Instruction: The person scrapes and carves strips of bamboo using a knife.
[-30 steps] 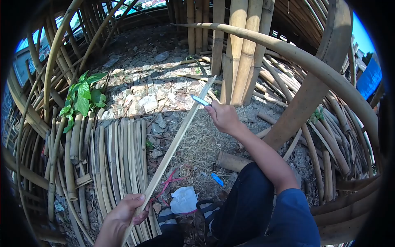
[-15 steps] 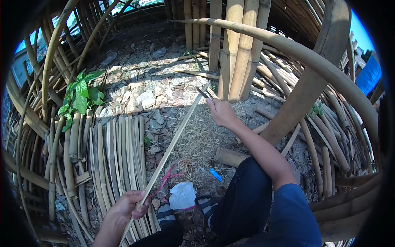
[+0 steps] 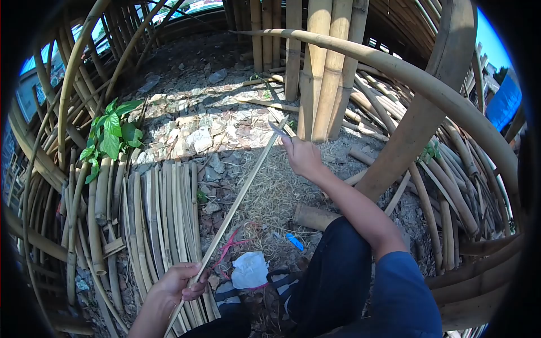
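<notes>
A long, thin bamboo strip [image 3: 240, 194] slants from the bottom of the view up to the middle. Near its lower end my left hand [image 3: 179, 284] is closed around it. My right hand [image 3: 303, 156] grips a knife [image 3: 278, 130], its handle hidden in the fist. The blade lies against the strip close to the far tip. Beneath the strip is a scatter of pale shavings [image 3: 273, 177] on the ground. To the left of it, a row of split bamboo strips [image 3: 163, 217] lies side by side.
A thick bamboo pole [image 3: 414, 107] leans at the right, and a curved pole [image 3: 389, 56] arches overhead. Upright poles [image 3: 328, 73] stand at the back. A leafy plant [image 3: 111, 132] grows at left. A white cloth or bag [image 3: 249, 270] and a blue wrapper [image 3: 295, 241] lie near my feet.
The knife blade has turned slightly and now catches the light, still near the strip's far end. Both hands stay in nearly the same places.
</notes>
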A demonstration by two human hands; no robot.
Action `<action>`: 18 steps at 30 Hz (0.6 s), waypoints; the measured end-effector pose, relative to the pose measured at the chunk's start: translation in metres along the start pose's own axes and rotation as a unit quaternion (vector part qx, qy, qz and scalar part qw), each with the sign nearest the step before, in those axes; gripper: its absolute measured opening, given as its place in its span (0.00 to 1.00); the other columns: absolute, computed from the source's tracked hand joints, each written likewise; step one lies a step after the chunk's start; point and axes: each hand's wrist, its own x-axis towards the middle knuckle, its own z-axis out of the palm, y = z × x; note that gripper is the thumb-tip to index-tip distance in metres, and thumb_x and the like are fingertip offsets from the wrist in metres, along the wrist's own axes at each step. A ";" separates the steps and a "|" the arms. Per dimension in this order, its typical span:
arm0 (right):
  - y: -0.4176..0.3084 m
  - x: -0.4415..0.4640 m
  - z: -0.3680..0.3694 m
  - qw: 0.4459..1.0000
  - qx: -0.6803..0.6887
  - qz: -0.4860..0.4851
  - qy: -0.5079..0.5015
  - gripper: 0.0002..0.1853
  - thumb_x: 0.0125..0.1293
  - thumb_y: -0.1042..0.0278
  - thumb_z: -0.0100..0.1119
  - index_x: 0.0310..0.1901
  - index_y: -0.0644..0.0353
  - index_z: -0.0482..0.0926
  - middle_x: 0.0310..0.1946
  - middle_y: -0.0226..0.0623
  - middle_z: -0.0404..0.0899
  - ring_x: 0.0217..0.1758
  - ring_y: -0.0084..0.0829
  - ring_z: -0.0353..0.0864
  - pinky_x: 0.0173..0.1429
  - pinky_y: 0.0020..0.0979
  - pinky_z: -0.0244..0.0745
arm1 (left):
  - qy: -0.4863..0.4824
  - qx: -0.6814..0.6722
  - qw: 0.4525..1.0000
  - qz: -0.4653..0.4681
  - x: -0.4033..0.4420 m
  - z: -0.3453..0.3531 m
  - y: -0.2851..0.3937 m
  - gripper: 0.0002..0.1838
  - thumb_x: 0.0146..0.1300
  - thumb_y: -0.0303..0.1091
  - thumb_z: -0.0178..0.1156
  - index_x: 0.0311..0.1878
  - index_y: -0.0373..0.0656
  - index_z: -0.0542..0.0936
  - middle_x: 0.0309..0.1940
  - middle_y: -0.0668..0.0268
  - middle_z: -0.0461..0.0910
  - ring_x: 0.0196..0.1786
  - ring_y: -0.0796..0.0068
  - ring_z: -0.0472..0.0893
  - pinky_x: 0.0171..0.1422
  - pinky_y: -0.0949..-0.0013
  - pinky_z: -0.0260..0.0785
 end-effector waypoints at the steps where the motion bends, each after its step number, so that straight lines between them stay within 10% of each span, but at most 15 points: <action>1: 0.000 -0.004 -0.007 0.993 -0.015 -0.114 -0.016 0.27 0.75 0.45 0.42 0.34 0.63 0.78 0.22 0.53 0.80 0.27 0.56 0.82 0.33 0.53 0.75 | -0.002 -0.002 1.000 0.001 0.002 0.001 -0.002 0.20 0.76 0.41 0.45 0.32 0.35 0.72 0.14 0.66 0.65 0.10 0.83 0.59 0.09 0.79 0.47; 3: -0.001 -0.018 -0.012 0.945 -0.033 -0.322 -0.041 0.26 0.75 0.45 0.43 0.34 0.62 0.78 0.22 0.52 0.81 0.28 0.55 0.83 0.34 0.52 0.76 | -0.019 0.004 1.000 0.001 -0.003 -0.003 0.000 0.18 0.75 0.41 0.48 0.33 0.36 0.74 0.14 0.66 0.65 0.11 0.81 0.60 0.11 0.76 0.48; 7: 0.061 0.018 0.009 0.969 0.016 0.246 -0.015 0.34 0.75 0.41 0.37 0.36 0.66 0.83 0.31 0.59 0.82 0.38 0.61 0.82 0.46 0.52 0.77 | -0.029 -0.015 0.999 0.015 -0.011 -0.007 0.000 0.19 0.75 0.42 0.48 0.33 0.36 0.74 0.14 0.66 0.66 0.10 0.81 0.60 0.11 0.76 0.48; 18: 0.006 -0.009 -0.034 0.994 0.052 0.092 0.006 0.32 0.73 0.40 0.44 0.40 0.70 0.78 0.28 0.61 0.81 0.36 0.60 0.83 0.43 0.51 0.75 | -0.006 -0.007 1.000 0.019 -0.008 -0.009 0.004 0.19 0.75 0.42 0.49 0.34 0.35 0.74 0.14 0.64 0.67 0.11 0.80 0.61 0.12 0.76 0.50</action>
